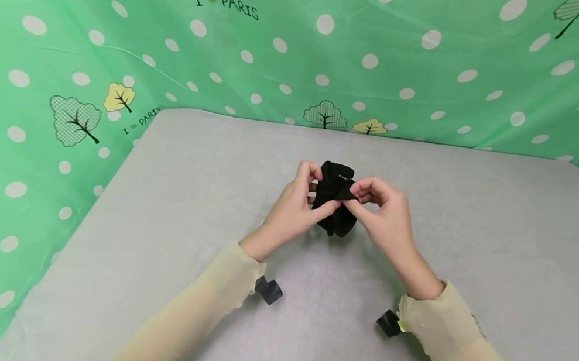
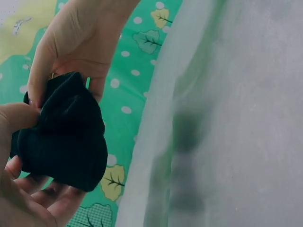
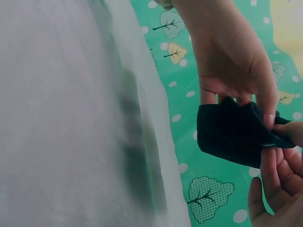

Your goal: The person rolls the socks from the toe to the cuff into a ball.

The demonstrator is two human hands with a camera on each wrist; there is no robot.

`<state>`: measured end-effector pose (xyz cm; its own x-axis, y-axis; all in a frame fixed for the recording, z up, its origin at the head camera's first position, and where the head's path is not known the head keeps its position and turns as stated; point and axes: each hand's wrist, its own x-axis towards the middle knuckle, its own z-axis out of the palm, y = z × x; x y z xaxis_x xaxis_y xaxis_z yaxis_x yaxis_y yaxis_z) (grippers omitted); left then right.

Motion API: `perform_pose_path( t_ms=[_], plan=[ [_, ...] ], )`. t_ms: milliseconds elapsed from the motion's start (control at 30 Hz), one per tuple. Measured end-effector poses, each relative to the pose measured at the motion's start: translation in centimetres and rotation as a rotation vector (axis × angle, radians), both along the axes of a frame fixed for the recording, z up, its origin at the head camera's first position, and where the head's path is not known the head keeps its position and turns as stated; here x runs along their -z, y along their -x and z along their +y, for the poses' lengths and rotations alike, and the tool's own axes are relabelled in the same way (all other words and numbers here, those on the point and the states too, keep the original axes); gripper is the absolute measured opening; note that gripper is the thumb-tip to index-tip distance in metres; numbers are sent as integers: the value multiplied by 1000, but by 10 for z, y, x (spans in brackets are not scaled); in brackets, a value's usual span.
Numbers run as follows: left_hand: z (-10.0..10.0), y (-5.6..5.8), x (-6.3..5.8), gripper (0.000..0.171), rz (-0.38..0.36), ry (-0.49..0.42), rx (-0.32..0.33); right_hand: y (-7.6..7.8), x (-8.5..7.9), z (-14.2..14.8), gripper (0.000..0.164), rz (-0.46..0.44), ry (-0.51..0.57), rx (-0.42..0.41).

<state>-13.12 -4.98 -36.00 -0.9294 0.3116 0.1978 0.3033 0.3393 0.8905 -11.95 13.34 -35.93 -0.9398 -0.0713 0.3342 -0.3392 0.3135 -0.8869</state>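
A folded, soft black cloth piece (image 1: 340,221), with small white marks near its top, is held between both hands above the grey table. What kind of cloth item it is cannot be told. My left hand (image 1: 289,210) grips its left side, the thumb on the near face and the fingers behind. My right hand (image 1: 385,217) pinches a pointed fold at its right edge between thumb and fingers. In the left wrist view the cloth (image 2: 66,151) looks bunched and layered. The right wrist view shows the cloth (image 3: 227,130) stretched between the two hands.
The grey-covered table (image 1: 160,202) spreads around the hands. Behind and to the left hangs a green curtain (image 1: 282,44) with white dots and printed trees. A small black block sits at each sleeve cuff, one left (image 1: 269,291) and one right (image 1: 389,323).
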Motion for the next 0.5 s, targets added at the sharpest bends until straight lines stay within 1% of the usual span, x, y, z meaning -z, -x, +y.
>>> perform_pose_path(
  t_ms=[100, 233, 333, 433, 500],
  plan=[
    [0, 1, 1, 42, 15, 40, -19, -2, -1, 0, 8, -15, -2, -16],
    [0, 3, 1, 45, 26, 98, -59, -4, -2, 0, 11, -52, 0, -45],
    [1, 5, 2, 47, 25, 121, -73, -5, -3, 2, 9, -139, 74, -82],
    [3, 8, 4, 48, 23, 126, -60, -4, -4, 6, 2, -260, 190, -127],
    [4, 9, 5, 50, 13, 120, -36, -3, -5, 9, 9, -318, 232, -150]
  ],
)
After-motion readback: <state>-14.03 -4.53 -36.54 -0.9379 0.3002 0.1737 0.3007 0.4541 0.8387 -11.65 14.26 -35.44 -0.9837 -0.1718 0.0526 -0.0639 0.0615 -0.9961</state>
